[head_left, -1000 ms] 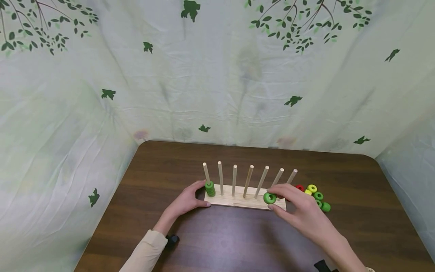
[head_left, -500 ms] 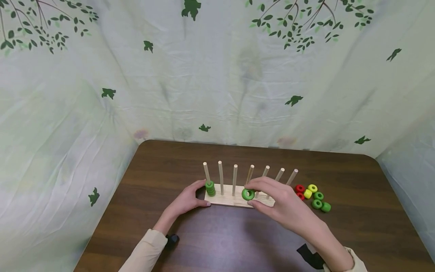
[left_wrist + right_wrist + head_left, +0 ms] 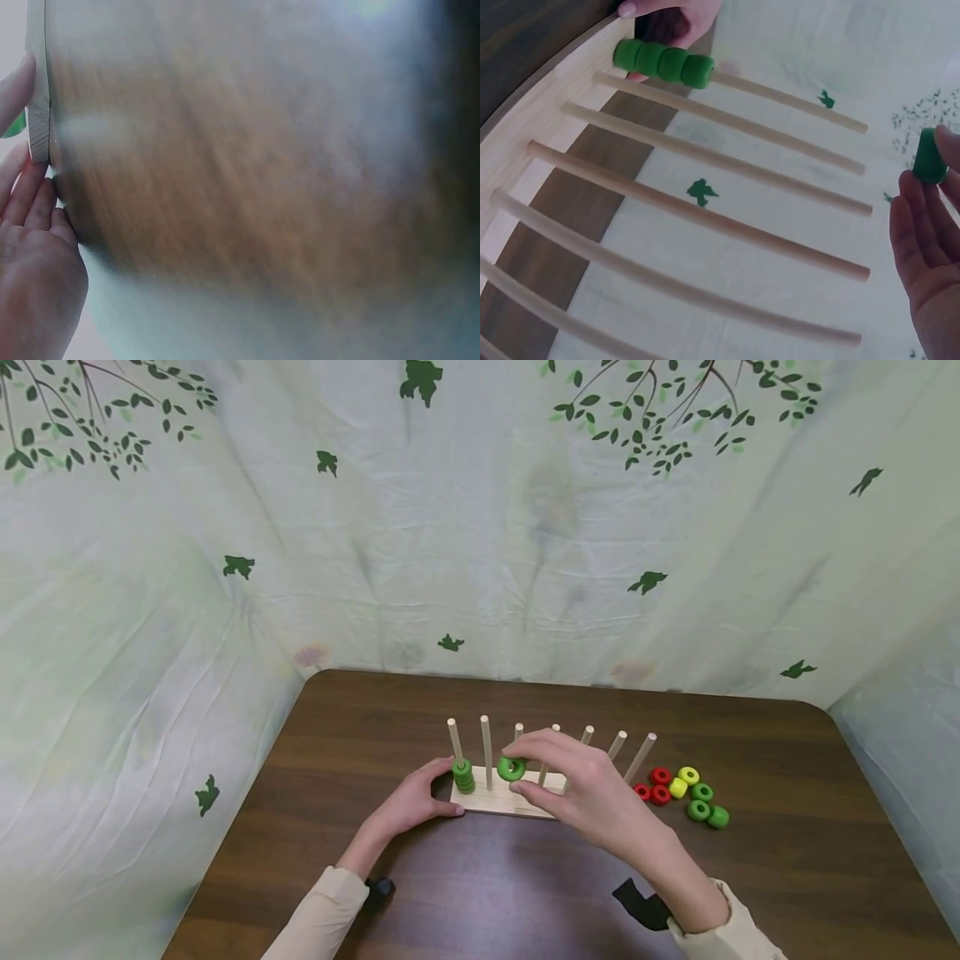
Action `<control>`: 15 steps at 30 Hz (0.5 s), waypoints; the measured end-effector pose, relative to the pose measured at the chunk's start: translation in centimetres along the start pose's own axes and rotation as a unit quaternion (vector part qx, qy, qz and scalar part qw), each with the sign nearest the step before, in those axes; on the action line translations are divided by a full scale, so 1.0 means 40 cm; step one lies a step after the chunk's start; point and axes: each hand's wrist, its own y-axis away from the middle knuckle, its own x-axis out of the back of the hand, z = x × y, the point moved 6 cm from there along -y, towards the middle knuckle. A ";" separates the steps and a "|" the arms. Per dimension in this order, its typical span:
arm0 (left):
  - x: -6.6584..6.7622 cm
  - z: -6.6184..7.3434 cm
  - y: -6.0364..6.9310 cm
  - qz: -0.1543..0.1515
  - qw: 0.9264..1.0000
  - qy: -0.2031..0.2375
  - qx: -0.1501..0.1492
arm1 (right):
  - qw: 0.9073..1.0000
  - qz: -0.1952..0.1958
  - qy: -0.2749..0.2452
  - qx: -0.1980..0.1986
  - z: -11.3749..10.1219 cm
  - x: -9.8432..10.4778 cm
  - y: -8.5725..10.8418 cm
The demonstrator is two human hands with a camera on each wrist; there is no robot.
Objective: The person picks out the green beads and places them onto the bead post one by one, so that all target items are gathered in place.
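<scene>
My right hand pinches a green ring bead between thumb and fingers, above the wooden peg board. In the right wrist view this bead is beyond the peg tips, apart from them. The leftmost peg carries a stack of several green beads. The other pegs, such as the second one, show no beads. My left hand grips the board's left end, thumb at the front edge. In the left wrist view its fingers lie along the board's end. My right hand hides part of the board.
Right of the board lie loose beads on the brown table: red ones, yellow ones and green ones. A pale cloth with leaf prints hangs behind the table.
My right hand has carried the green bead leftward along the board, from the right-hand pegs to near the second and third pegs, and slightly higher. My left hand has stayed in place.
</scene>
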 end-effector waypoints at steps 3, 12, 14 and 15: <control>0.001 0.001 0.001 -0.002 1.000 0.002 0.002 | 1.000 0.000 0.005 0.012 -0.005 -0.005 -0.021; 0.004 0.003 0.003 -0.002 1.000 0.006 -0.002 | 0.999 0.010 0.023 0.043 -0.014 -0.014 -0.087; 0.003 0.004 0.003 -0.004 1.000 0.006 -0.004 | 0.999 0.008 0.024 0.042 -0.014 -0.018 -0.101; 0.003 0.004 0.003 -0.005 1.000 0.006 -0.004 | 0.999 0.006 0.026 0.040 -0.014 -0.020 -0.107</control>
